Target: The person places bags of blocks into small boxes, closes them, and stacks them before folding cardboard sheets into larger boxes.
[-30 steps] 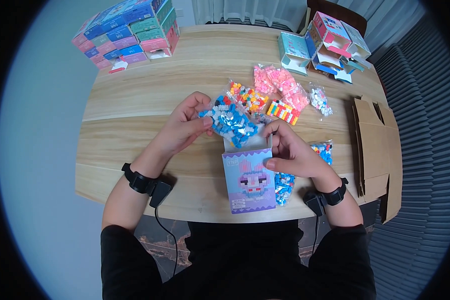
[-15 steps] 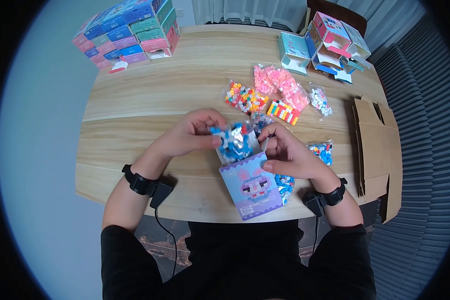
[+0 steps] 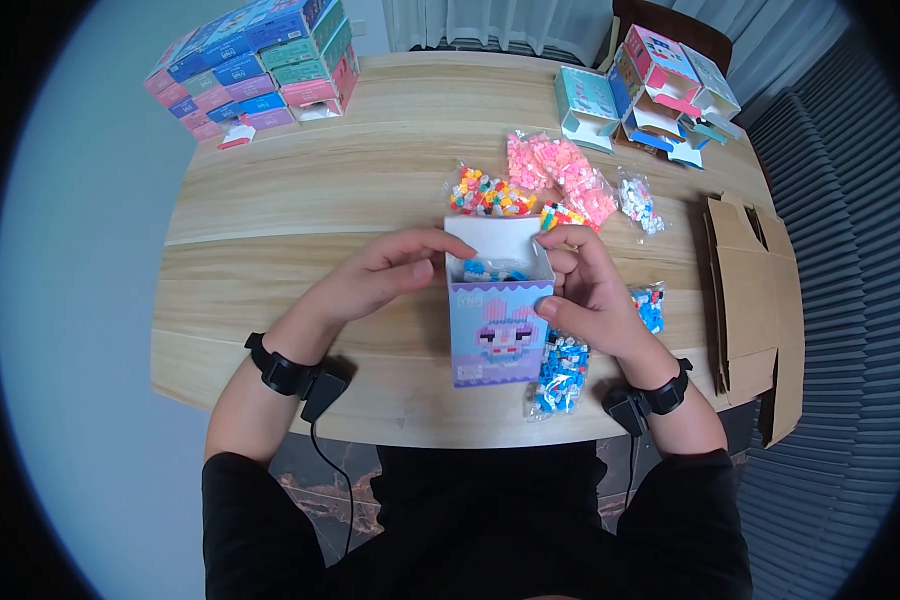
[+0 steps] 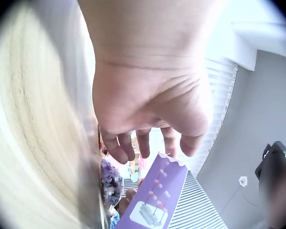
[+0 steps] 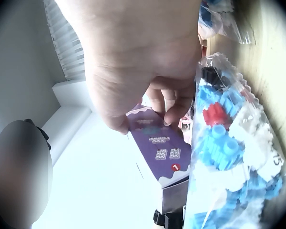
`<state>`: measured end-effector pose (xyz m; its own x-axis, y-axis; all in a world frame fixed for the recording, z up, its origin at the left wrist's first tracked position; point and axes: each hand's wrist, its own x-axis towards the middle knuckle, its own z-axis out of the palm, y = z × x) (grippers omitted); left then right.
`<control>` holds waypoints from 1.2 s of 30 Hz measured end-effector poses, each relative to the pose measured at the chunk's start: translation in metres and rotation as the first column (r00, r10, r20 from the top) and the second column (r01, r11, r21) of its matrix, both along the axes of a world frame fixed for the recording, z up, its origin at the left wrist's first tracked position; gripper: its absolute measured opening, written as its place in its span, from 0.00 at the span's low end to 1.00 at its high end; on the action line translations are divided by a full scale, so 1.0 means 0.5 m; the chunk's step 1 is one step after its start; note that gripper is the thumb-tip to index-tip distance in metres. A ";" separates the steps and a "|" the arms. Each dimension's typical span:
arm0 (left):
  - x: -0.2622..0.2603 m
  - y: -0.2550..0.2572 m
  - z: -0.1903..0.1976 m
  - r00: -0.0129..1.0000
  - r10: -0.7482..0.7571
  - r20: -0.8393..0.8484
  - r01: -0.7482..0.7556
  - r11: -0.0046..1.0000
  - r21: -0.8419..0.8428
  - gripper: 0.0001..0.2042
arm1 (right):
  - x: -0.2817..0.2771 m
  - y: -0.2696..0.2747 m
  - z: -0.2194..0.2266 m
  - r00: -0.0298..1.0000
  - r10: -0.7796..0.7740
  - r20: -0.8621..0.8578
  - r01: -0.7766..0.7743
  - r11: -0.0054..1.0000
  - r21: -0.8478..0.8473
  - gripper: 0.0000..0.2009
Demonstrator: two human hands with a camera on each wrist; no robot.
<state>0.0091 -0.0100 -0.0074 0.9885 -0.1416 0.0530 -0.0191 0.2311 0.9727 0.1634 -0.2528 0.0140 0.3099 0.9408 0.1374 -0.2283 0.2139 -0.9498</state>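
Observation:
An open-topped purple and blue box (image 3: pixel 498 335) with a rabbit face stands upright in the head view, a bag of blue pieces (image 3: pixel 492 271) visible inside its mouth. The right hand (image 3: pixel 592 295) grips the box's right side, thumb on the front edge and fingers behind. At the left rim is the left hand (image 3: pixel 390 275), its fingers extended and holding nothing; whether a fingertip touches the rim I cannot tell. The purple side panel (image 5: pixel 155 138) shows under the right hand in the right wrist view.
Beside the box lies a bag of blue bricks (image 3: pixel 562 375). Behind are pink bags (image 3: pixel 560 165) and a multicoloured bag (image 3: pixel 490 193). Stacked boxes (image 3: pixel 260 70) stand back left, opened boxes (image 3: pixel 660 80) back right, and flattened cardboard (image 3: pixel 755 300) lies right.
The bag of blue pieces has gone from the left hand down into the box. The left hand has let go of it. The box has straightened from its tilt and moved up.

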 end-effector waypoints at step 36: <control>0.000 -0.014 0.011 0.997 -0.033 0.063 0.021 0.982 0.186 0.06 | -0.009 0.002 -0.016 0.985 0.039 0.169 -0.031 0.998 -0.051 0.17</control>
<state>0.0091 -0.0171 -0.0018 0.9795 -0.1812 0.0878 -0.0803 0.0482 0.9956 0.1589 -0.2517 0.0062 0.2527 0.9575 0.1391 -0.0693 0.1614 -0.9845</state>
